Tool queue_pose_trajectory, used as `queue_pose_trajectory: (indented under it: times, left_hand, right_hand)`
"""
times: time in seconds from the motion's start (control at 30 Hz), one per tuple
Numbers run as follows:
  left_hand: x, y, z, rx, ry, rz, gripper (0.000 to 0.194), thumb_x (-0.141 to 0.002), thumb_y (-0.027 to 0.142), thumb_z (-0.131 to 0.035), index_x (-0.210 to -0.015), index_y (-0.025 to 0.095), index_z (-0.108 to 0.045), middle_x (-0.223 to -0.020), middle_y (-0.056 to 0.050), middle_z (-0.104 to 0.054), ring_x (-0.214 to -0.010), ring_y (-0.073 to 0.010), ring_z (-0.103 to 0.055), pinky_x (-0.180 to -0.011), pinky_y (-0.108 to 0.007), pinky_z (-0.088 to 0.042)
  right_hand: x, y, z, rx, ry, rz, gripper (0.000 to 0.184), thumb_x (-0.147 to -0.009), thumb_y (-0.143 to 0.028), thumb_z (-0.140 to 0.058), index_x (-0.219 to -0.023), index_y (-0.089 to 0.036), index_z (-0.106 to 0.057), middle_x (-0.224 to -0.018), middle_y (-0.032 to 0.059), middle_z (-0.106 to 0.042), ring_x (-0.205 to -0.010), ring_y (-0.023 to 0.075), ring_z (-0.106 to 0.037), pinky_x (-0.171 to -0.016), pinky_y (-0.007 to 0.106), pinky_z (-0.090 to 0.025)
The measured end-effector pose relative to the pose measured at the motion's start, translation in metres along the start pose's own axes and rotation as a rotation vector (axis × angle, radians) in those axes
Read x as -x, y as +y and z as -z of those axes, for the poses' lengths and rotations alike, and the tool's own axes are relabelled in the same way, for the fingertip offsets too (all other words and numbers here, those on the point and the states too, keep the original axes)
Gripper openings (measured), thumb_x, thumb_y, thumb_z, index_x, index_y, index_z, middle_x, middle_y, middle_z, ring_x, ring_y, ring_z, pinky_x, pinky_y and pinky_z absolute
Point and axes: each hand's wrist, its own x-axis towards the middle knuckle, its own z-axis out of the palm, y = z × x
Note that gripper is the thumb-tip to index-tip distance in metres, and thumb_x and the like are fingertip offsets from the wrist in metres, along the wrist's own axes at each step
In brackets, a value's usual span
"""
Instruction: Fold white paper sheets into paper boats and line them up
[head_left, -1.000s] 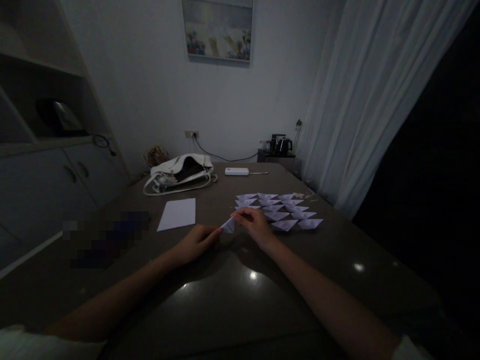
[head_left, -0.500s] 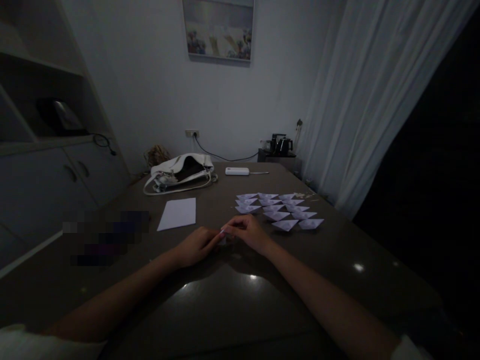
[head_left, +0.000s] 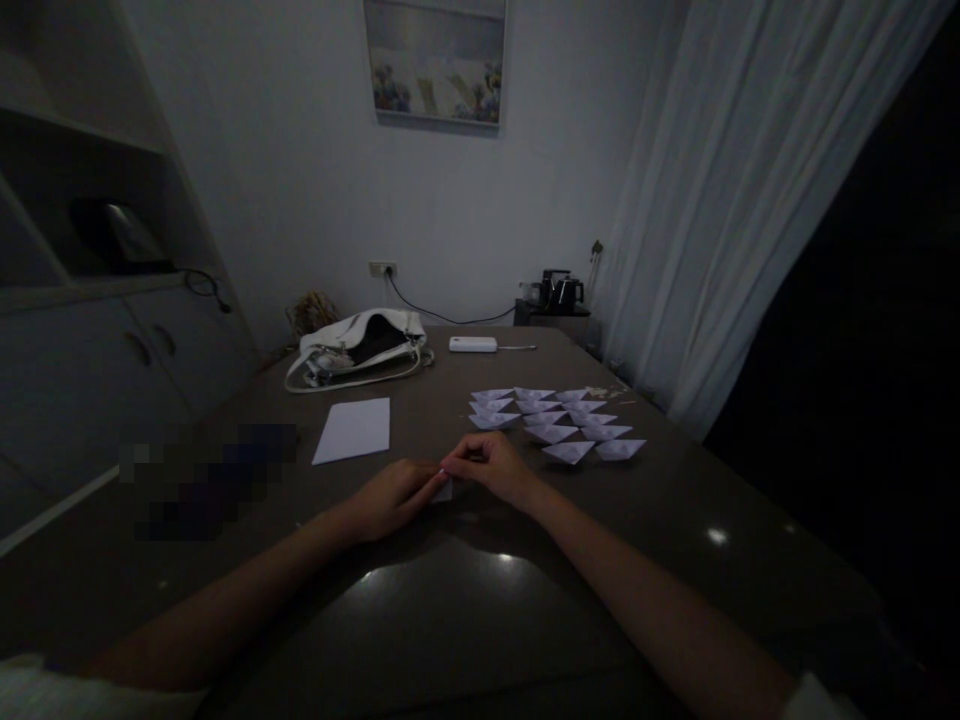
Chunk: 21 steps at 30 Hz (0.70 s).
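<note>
Between my two hands is a small folded piece of white paper (head_left: 445,492), mostly covered by the fingers. My left hand (head_left: 394,497) is closed on its left side, thumb and fingers pressed together. From the right, my right hand (head_left: 496,468) pinches the paper's upper edge, its fingertips touching those of the left. Just beyond the right hand stand several folded paper boats (head_left: 551,432) in rows. A stack of white paper sheets (head_left: 352,430) lies past the left hand.
A white handbag (head_left: 364,345) lies at the table's far left. Near the far edge is a white power bank (head_left: 472,344) with a short strap. Small scraps (head_left: 604,392) lie beside the boats. A blurred-out patch (head_left: 217,485) covers something on the left.
My right hand has come left and slightly down, meeting the left fingertips. The paper piece, earlier held up between the hands, now sits lower and is mostly hidden. The boats stay put.
</note>
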Motion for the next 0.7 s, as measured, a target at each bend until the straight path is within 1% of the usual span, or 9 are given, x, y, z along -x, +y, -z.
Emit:
queue_pose_trajectory:
  times: [0.2, 0.3, 0.4, 0.47, 0.6, 0.7]
  left_hand:
    - [0.0001, 0.0003, 0.0009, -0.014, 0.002, -0.014, 0.043, -0.097, 0.037, -0.024, -0.087, 0.014, -0.060, -0.075, -0.005, -0.062, -0.066, -0.0155, -0.056, -0.064, -0.024, -0.040]
    - [0.0005, 0.0005, 0.0012, 0.003, 0.007, -0.020, 0.042, -0.097, 0.035, -0.024, -0.090, 0.014, -0.059, -0.081, -0.007, -0.063, -0.071, -0.0162, -0.058, -0.068, -0.024, -0.041]
    - [0.0007, 0.0011, 0.0015, -0.003, -0.002, -0.016, 0.043, -0.097, 0.036, -0.024, -0.090, 0.014, -0.060, -0.080, -0.007, -0.064, -0.071, -0.0163, -0.058, -0.068, -0.024, -0.041]
    - [0.0006, 0.0019, 0.0017, -0.020, -0.015, -0.009, 0.044, -0.097, 0.038, -0.023, -0.089, 0.015, -0.060, -0.077, -0.006, -0.063, -0.068, -0.0158, -0.058, -0.066, -0.024, -0.040]
    - [0.0003, 0.0021, 0.0013, -0.051, -0.021, 0.001, 0.047, -0.097, 0.039, -0.023, -0.086, 0.014, -0.061, -0.073, -0.005, -0.062, -0.064, -0.0152, -0.056, -0.063, -0.023, -0.040]
    - [0.0004, 0.0007, 0.0003, -0.049, -0.029, 0.010, 0.049, -0.097, 0.039, -0.022, -0.084, 0.013, -0.061, -0.072, -0.005, -0.061, -0.062, -0.0145, -0.055, -0.062, -0.024, -0.039]
  right_hand:
    - [-0.0005, 0.0019, -0.0010, 0.005, -0.018, -0.010, 0.023, -0.070, -0.037, -0.070, -0.072, -0.015, -0.068, -0.070, 0.0024, -0.067, -0.064, 0.0126, -0.059, -0.063, 0.025, -0.045]
    - [-0.0009, 0.0027, -0.0009, 0.008, -0.035, -0.006, 0.023, -0.070, -0.037, -0.070, -0.077, -0.015, -0.070, -0.075, 0.0032, -0.069, -0.069, 0.0137, -0.061, -0.068, 0.026, -0.046]
    - [-0.0010, 0.0024, -0.0001, 0.050, -0.047, 0.008, 0.022, -0.071, -0.037, -0.070, -0.076, -0.016, -0.070, -0.076, 0.0034, -0.069, -0.071, 0.0144, -0.061, -0.071, 0.027, -0.046]
    - [-0.0006, 0.0014, 0.0004, 0.080, -0.045, 0.015, 0.022, -0.072, -0.037, -0.069, -0.075, -0.015, -0.069, -0.074, 0.0032, -0.068, -0.069, 0.0139, -0.060, -0.069, 0.027, -0.046]
    - [0.0007, -0.0007, 0.0002, 0.101, -0.055, 0.023, 0.023, -0.075, -0.036, -0.066, -0.074, -0.014, -0.068, -0.069, 0.0024, -0.065, -0.061, 0.0118, -0.056, -0.060, 0.024, -0.043]
    - [0.0008, 0.0001, -0.0002, 0.082, -0.069, 0.028, 0.023, -0.077, -0.035, -0.064, -0.074, -0.013, -0.068, -0.065, 0.0016, -0.063, -0.058, 0.0110, -0.054, -0.059, 0.023, -0.042]
